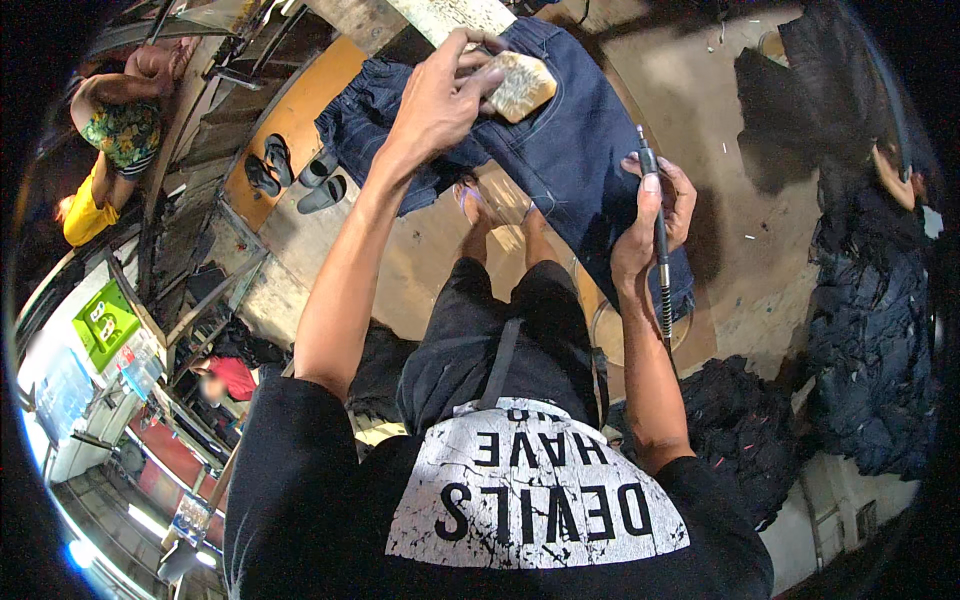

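Dark blue denim trousers [570, 120] hang over a pale board [450, 18] in front of me. My left hand [445, 95] is closed on a worn, pale block [524, 90] with brownish edges, held against or just above the denim; contact is unclear. Its exact kind I cannot make out. To the right, my right hand [655, 215] grips a slim black rotary-tool handpiece [648, 160] like a pen. Its metal tip points up and away from me. A spring-sleeved cable runs down from it along my forearm.
Dark garments lie heaped at the right [865, 330] and lower right [730, 430]. Black sandals [275, 165] and grey slippers [322, 182] lie on the left. A person in a yellow top [92, 205] is at the far left. Another person's arm [890, 178] shows at far right.
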Tool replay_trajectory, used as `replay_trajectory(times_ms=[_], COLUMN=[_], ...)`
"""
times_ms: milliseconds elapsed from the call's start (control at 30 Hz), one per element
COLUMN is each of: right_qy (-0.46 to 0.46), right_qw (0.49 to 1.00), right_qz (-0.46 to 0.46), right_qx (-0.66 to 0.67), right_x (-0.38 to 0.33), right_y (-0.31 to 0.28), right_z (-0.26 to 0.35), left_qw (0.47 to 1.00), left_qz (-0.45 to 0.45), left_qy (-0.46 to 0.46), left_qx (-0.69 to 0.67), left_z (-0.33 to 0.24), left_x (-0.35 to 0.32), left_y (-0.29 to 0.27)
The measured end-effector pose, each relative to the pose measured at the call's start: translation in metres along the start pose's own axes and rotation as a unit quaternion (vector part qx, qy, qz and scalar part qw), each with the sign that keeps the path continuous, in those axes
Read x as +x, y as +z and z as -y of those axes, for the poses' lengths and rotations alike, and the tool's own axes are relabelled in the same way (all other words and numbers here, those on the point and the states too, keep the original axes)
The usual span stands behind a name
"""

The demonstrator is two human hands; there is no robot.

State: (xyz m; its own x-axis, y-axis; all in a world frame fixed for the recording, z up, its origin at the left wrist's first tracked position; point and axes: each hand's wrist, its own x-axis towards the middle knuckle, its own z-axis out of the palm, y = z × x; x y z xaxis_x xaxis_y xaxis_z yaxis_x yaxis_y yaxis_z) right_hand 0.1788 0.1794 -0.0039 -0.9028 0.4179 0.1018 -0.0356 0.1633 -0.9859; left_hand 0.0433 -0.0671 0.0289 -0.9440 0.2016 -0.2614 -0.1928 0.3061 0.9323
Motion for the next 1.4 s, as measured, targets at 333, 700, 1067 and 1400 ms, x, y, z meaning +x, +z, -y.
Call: replay_trajectory(times_ms=[333,700,1067,1400], right_qy=[-0.016,-0.073,-0.155,-0.056], right_qw=[1.000,0.997,0.954,0.988], right_qz=[-0.006,-0.001,0.083,0.044], right_qx=[-0.006,-0.040,-0.244,-0.141], right_x=[0.000,0.008,0.068,0.073], right_y=[0.003,0.013,0.091,0.091], right_z=[-0.001,0.016,0.018,0.030], left_qw=[0.994,0.963,0.983,0.974], left_qz=[0.086,-0.056,-0.091,0.138], left_qy=[-0.067,0.067,0.106,0.123], left_qx=[-0.015,0.256,0.119,0.131], left_z=[-0.003,-0.006,-0.009,0.003], left_x=[-0.004,-0.031,-0.032,0.011], left_y=[0.009,0.015,0.013,-0.012])
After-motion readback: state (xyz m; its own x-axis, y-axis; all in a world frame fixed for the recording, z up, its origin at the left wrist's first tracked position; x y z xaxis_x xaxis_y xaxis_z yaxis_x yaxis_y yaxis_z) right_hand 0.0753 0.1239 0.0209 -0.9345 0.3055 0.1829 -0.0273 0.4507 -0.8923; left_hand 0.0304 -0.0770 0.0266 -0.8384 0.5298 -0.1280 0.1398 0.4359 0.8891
